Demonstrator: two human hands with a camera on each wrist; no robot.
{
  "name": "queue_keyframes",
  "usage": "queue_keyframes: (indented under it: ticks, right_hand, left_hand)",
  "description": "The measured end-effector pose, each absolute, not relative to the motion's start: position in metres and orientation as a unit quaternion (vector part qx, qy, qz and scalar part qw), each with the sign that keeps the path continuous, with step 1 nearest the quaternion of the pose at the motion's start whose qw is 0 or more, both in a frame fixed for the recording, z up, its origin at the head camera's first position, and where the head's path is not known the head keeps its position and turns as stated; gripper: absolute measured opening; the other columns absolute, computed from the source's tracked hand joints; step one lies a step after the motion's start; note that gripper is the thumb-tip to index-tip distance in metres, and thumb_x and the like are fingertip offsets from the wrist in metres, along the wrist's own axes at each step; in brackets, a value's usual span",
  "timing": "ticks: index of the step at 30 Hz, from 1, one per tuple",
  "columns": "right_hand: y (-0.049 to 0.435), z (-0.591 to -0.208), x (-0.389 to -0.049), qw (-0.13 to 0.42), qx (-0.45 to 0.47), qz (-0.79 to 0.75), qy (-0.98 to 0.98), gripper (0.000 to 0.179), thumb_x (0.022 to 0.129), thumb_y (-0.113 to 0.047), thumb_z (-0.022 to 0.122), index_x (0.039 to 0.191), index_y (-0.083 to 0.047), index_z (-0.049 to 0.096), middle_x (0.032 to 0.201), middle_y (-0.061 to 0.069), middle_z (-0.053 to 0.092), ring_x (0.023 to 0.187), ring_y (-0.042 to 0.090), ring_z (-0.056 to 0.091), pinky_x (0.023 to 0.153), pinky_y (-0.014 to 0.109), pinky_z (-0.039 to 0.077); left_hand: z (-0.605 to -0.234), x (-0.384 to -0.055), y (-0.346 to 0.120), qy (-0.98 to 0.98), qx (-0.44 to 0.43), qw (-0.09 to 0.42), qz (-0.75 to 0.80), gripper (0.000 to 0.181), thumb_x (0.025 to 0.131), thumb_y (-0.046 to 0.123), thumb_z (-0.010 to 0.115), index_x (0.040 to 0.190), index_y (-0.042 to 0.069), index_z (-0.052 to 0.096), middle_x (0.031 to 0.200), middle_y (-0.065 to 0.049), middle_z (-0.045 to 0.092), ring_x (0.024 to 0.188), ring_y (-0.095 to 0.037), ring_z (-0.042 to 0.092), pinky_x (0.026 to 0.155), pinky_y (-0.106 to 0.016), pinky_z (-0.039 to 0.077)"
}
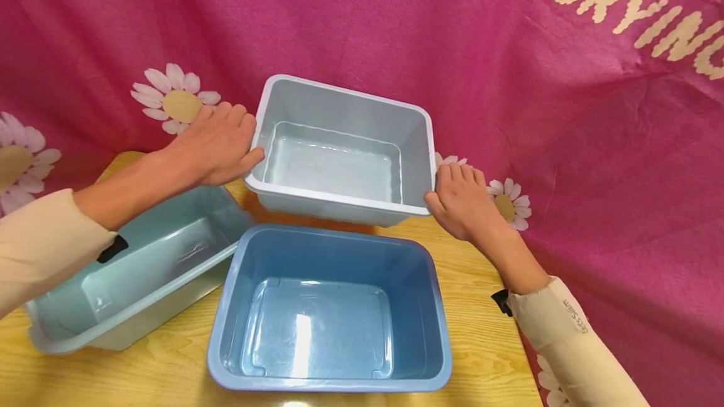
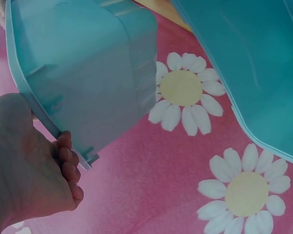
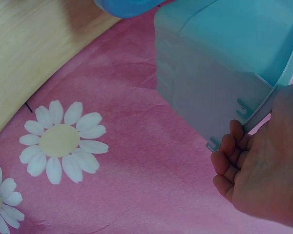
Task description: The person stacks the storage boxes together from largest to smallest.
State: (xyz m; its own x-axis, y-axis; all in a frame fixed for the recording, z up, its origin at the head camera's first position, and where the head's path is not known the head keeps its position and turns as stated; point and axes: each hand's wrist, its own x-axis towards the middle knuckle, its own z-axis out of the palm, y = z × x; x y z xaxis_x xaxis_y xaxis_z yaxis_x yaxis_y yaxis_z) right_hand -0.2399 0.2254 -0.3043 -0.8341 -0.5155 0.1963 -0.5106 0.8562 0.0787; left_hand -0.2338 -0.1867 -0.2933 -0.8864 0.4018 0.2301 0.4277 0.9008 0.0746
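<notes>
A light grey plastic bin is held up by both hands at its short ends, its open top tilted toward the head camera. My left hand grips the rim at the left end, the thumb over the edge. At the right end my right hand grips the rim the same way. Both wrist views show the fingers curled under the rim, beside the outer end walls of the bin. Nearer to me a blue bin sits on the table with nothing inside.
A grey-green bin stands at an angle on the left, partly behind the left forearm. The wooden table lies beneath the bins. A pink cloth with white daisies and lettering hangs behind the table.
</notes>
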Motion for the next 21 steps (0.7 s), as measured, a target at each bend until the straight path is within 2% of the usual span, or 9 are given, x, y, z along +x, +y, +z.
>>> queue_keyframes:
  ticks: [14, 21]
  right_hand:
    - [0.233, -0.289, -0.211, 0.137, 0.267, -0.019, -0.954, 0.02, 0.088, -0.021, 0.039, 0.09, -0.001, 0.042, 0.087, 0.016, 0.043, 0.083, 0.035, 0.043, 0.081, 0.051, 0.034]
    - [0.239, -0.282, -0.2, 0.144, 0.275, -0.017, -0.951, 0.019, 0.088, -0.021, 0.04, 0.088, -0.002, 0.041, 0.086, 0.016, 0.043, 0.082, 0.036, 0.042, 0.078, 0.05, 0.032]
  left_hand:
    - [-0.28, -0.211, -0.182, -0.965, -0.225, 0.127, -0.052, 0.029, 0.084, 0.023, 0.063, 0.09, -0.001, 0.047, 0.081, -0.015, 0.045, 0.077, -0.031, 0.048, 0.07, -0.045, 0.038]
    - [-0.274, -0.198, -0.178, -0.962, -0.228, 0.14, -0.051, 0.03, 0.085, 0.022, 0.063, 0.091, -0.002, 0.047, 0.084, -0.017, 0.046, 0.084, -0.035, 0.049, 0.074, -0.049, 0.037]
